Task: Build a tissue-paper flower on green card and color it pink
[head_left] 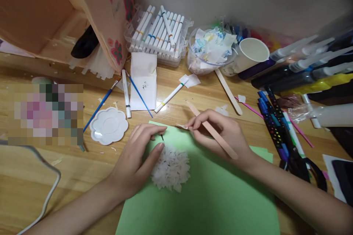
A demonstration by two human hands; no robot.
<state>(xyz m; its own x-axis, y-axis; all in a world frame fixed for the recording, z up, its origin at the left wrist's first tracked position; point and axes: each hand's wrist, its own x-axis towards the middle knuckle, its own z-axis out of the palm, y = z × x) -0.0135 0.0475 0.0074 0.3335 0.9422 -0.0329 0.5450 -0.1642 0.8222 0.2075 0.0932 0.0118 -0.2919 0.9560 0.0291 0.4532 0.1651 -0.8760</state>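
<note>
A green sheet of paper [220,191] lies on the wooden table, with a round cluster of white paper petals [171,167] on its upper left part. My left hand [138,158] rests beside the cluster, fingers apart, the thumb at its upper left edge and a short dark line showing between thumb and forefinger. Above the sheet's upper edge, my right hand [220,134] is closed. A flat wooden stick [219,139] lies slanted across it, held in the fingers, and its fingertips pinch a small pale scrap [182,127].
Beyond the sheet are a flower-shaped white palette [109,126], brushes, a marker box [160,36], a bowl of paper scraps [211,49] and a paper cup [253,51]. Pens and scissors [300,169] lie right; a painted box [107,18] stands upper left; a white cable [56,180] curves left.
</note>
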